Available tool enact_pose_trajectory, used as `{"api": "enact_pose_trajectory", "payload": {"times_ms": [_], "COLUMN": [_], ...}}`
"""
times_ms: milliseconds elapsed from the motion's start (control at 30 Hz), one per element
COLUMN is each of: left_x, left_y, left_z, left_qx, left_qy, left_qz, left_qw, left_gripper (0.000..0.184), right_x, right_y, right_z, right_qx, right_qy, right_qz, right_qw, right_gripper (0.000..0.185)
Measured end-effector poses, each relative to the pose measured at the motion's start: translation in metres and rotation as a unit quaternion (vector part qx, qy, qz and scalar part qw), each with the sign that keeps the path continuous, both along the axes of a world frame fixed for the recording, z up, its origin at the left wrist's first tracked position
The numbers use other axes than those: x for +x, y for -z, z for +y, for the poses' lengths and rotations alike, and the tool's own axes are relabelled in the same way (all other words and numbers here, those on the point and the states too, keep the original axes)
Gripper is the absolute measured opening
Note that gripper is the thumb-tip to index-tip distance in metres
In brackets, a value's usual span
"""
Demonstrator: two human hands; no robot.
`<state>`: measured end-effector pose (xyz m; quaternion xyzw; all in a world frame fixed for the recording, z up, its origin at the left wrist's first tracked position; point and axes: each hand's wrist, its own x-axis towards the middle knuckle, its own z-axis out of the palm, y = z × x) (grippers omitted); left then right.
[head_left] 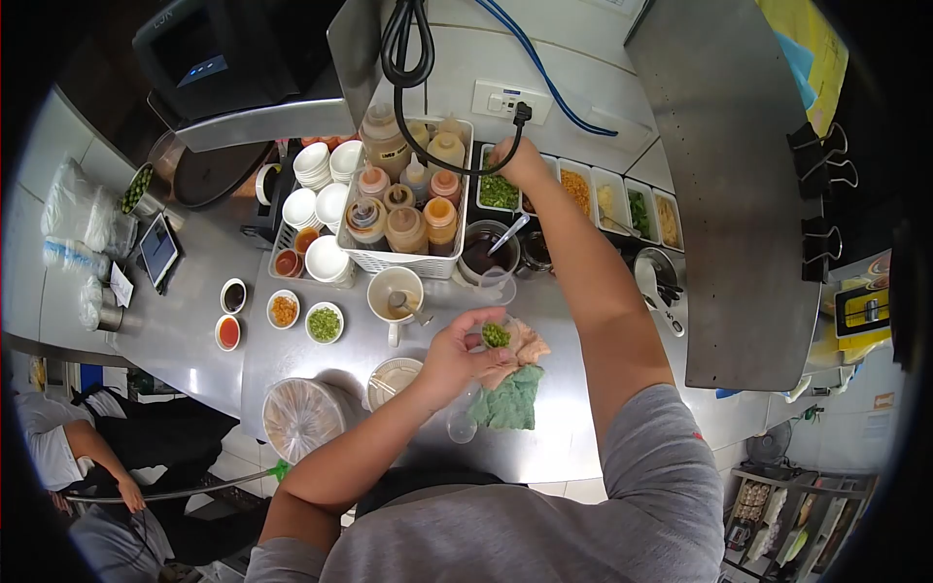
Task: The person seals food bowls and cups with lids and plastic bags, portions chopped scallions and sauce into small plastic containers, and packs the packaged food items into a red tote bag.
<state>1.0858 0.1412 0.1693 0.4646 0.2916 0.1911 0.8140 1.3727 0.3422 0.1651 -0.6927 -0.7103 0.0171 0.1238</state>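
Observation:
My left hand [457, 358] is closed around a small clear cup [496, 335] of chopped green onion, held above the counter. Below it lie a pink cloth [528, 342] and a green cloth [510, 400]. A clear lid or cup [462, 425] sits beside the green cloth. My right hand [522, 163] reaches far forward to the tray of chopped green onion [499, 191], at its back right corner. Its fingertips are largely hidden, so their grip does not show. Beyond my left hand stands a dark pot of sauce [486, 255] with a spoon [509, 233] in it.
A white basket [403, 260] of sauce bottles stands at the back, beside stacked white bowls [328, 257]. Small dishes of green onion [325, 323] and orange bits [283, 309] sit left of a white mug [396, 293]. A black cable [428, 155] hangs near my right hand.

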Motion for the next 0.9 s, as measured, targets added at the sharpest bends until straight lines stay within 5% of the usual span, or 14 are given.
{"api": "enact_pose_trajectory", "payload": {"times_ms": [33, 67, 133, 167, 233, 367, 500, 700, 900], "left_x": [0.003, 0.008, 0.015, 0.019, 0.028, 0.050, 0.070, 0.071, 0.064], "left_y": [0.000, 0.000, 0.000, 0.000, 0.000, 0.004, 0.018, 0.017, 0.019], "left_z": [0.002, 0.003, 0.007, 0.010, 0.014, 0.015, -0.005, -0.030, -0.043], "left_qx": [-0.001, 0.067, 0.133, 0.134, 0.126, 0.165, 0.152, -0.010, 0.074], "left_qy": [0.001, -0.022, -0.045, -0.053, -0.059, -0.058, -0.040, -0.003, -0.019], "left_qz": [0.000, 0.019, 0.034, 0.032, 0.026, 0.029, 0.003, -0.019, -0.044], "left_qw": [1.000, 0.997, 0.990, 0.989, 0.990, 0.984, 0.988, 1.000, 0.996], "left_gripper": [0.058, 0.058, 0.059, 0.060, 0.061, 0.066, 0.065, 0.059, 0.055], "right_x": [0.003, 0.006, 0.012, 0.021, 0.027, -0.009, -0.060, -0.092, -0.100], "right_y": [-0.004, -0.009, -0.015, -0.016, -0.034, -0.096, -0.094, -0.085, -0.075], "right_z": [-0.003, -0.006, -0.011, -0.019, -0.058, -0.167, -0.235, -0.276, -0.304], "right_qx": [-0.001, -0.021, -0.023, -0.024, -0.014, -0.142, -0.150, -0.177, -0.051], "right_qy": [0.001, 0.079, 0.179, 0.181, 0.153, 0.120, 0.057, 0.114, 0.083], "right_qz": [0.000, 0.154, 0.495, 0.492, 0.655, 0.586, 0.263, 0.187, 0.173], "right_qw": [1.000, 0.985, 0.850, 0.851, 0.740, 0.788, 0.951, 0.959, 0.980], "right_gripper": [0.013, 0.017, 0.020, 0.020, 0.020, 0.028, 0.025, 0.028, 0.025]}}
